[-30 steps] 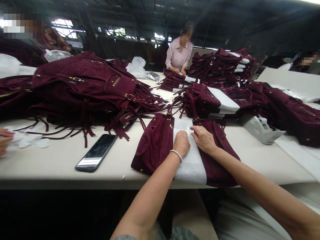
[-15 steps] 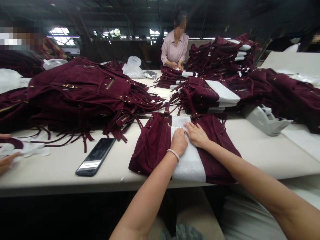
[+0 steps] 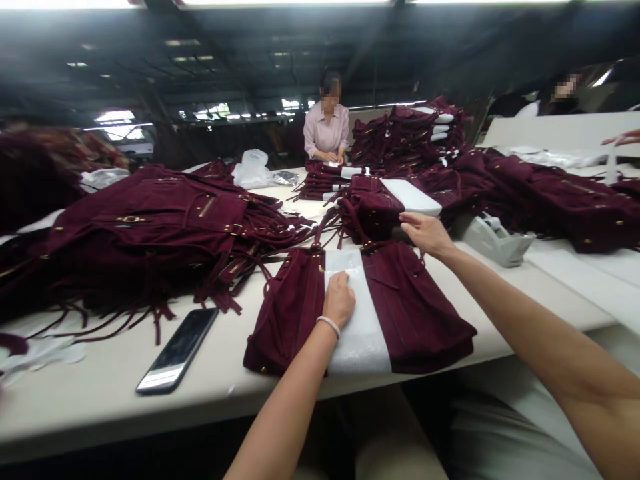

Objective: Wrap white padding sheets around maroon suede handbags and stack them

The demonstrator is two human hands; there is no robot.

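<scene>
A burgundy suede-like handbag (image 3: pixel 420 313) lies flat before me, with a white wrapping strip (image 3: pixel 363 340) around its middle. My left hand (image 3: pixel 339 300) is closed, its curled fingers pressing the strip down near the bag's upper edge. A pale band circles that wrist. Past the bag's upper right corner, my right hand (image 3: pixel 426 232) reaches out with its fingers extended. It is in front of a stacked burgundy bag (image 3: pixel 367 213) that also has a white strip (image 3: pixel 413 195). A grey tape dispenser (image 3: pixel 495 239) stands to the right of this hand.
A phone (image 3: pixel 177 350) lies left of my bag. Behind it is a large heap of burgundy bags (image 3: pixel 145 223). Across the table (image 3: pixel 115 400), a co-worker (image 3: pixel 326 130) stands by stacked bags (image 3: pixel 410 137). Another person's hand (image 3: pixel 625 138) shows at the far right.
My right hand has left the strip and moved right and away from me, towards the stacked bag. The left hand stays on the strip. The view has tilted upward.
</scene>
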